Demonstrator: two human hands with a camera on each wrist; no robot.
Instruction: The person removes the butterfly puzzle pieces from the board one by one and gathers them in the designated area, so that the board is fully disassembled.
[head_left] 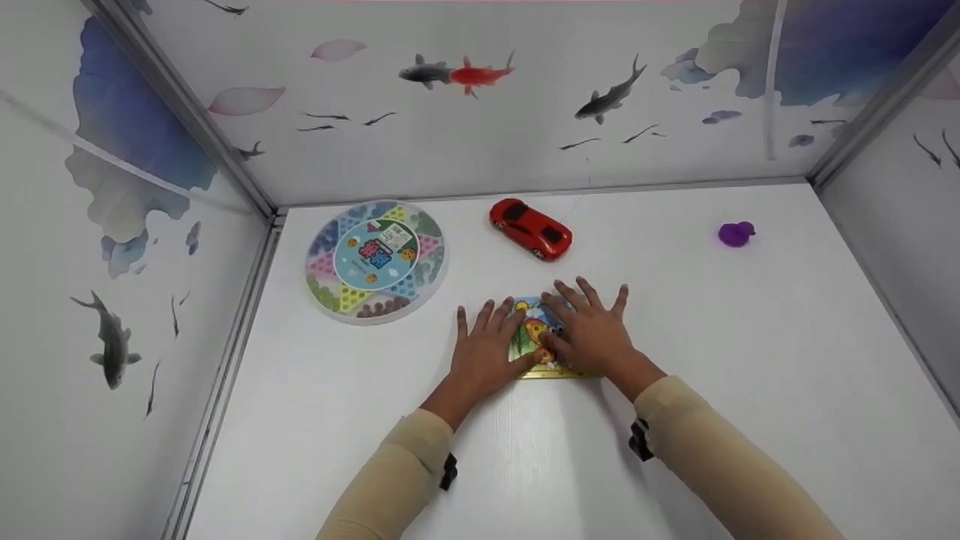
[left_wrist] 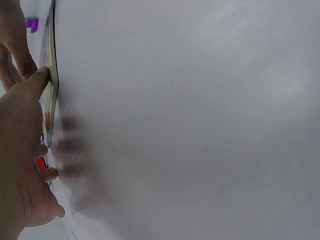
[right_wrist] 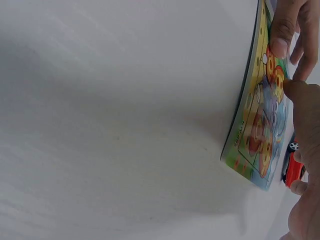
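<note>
A flat, brightly coloured picture puzzle board (head_left: pixel 537 331) with a butterfly design lies on the white table. My left hand (head_left: pixel 486 354) rests at its left side, fingers spread and the thumb on the lower part of the picture. From the right, my right hand (head_left: pixel 598 339) lies over the board with spread fingers, its thumb on the picture and hiding much of that half. In the right wrist view the board (right_wrist: pixel 260 125) shows its printed face and thin edge, with both thumbs touching the surface. The left wrist view has the board (left_wrist: pixel 51 95) nearly edge-on.
Behind the hands, a red toy car (head_left: pixel 531 229) stands near the back wall. A round, clear-lidded Chinese checkers set (head_left: pixel 375 256) lies at the back left. Toward the back right sits a small purple duck (head_left: pixel 736 233). Fish-patterned panels enclose the table (head_left: pixel 757 420).
</note>
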